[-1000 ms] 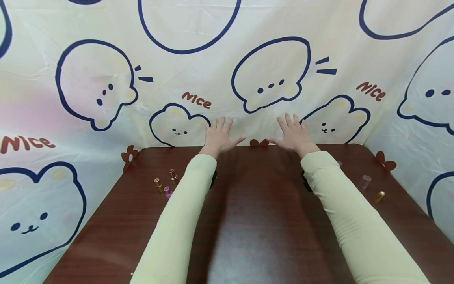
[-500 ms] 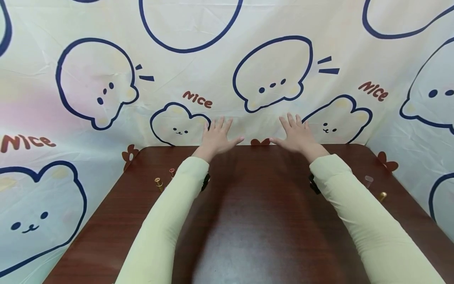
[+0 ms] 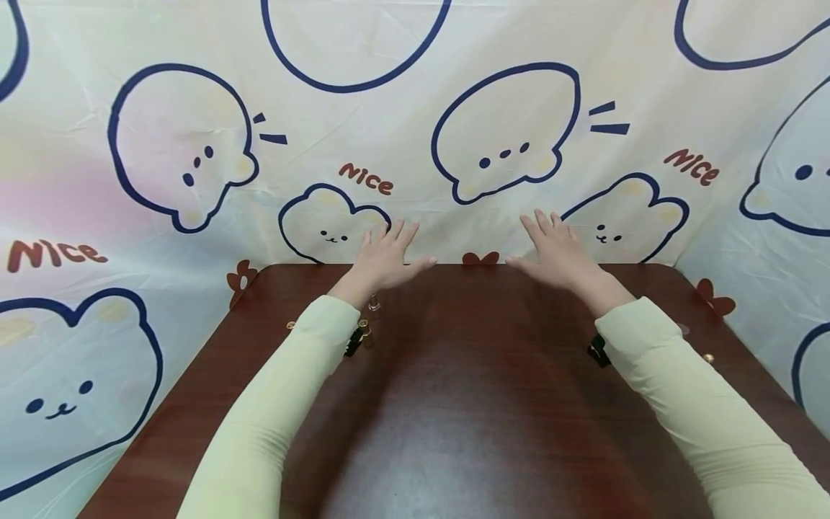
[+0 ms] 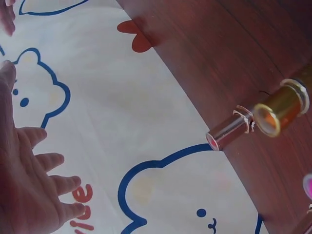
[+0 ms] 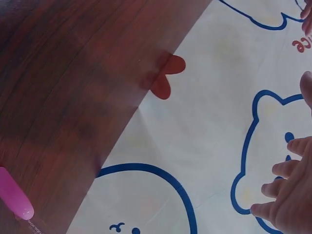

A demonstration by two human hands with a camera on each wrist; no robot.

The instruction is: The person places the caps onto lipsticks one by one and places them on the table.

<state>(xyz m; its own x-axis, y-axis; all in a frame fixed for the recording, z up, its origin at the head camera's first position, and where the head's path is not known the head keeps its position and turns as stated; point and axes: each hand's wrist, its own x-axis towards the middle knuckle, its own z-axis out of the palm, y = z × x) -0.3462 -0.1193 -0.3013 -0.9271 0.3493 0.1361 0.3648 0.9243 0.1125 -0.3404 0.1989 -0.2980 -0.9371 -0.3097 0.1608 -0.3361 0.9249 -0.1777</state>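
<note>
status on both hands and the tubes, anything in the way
Left hand, right hand: empty, fingers spread. Gold tube: standing on table, untouched. Left sleeve partly hides another tube.

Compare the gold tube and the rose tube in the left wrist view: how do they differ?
The gold tube is yellowish; the rose tube is pinkish. The gold tube looks larger there than the rose tube. The rose tube stands nearer the patterned backdrop than the gold tube. Both look shiny and have a ringed band.

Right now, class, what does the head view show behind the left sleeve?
At the outer edge of the left sleeve, only the top of a gold-rimmed tube shows; the sleeve covers the rest. Anything wholly hidden cannot be told.
</note>
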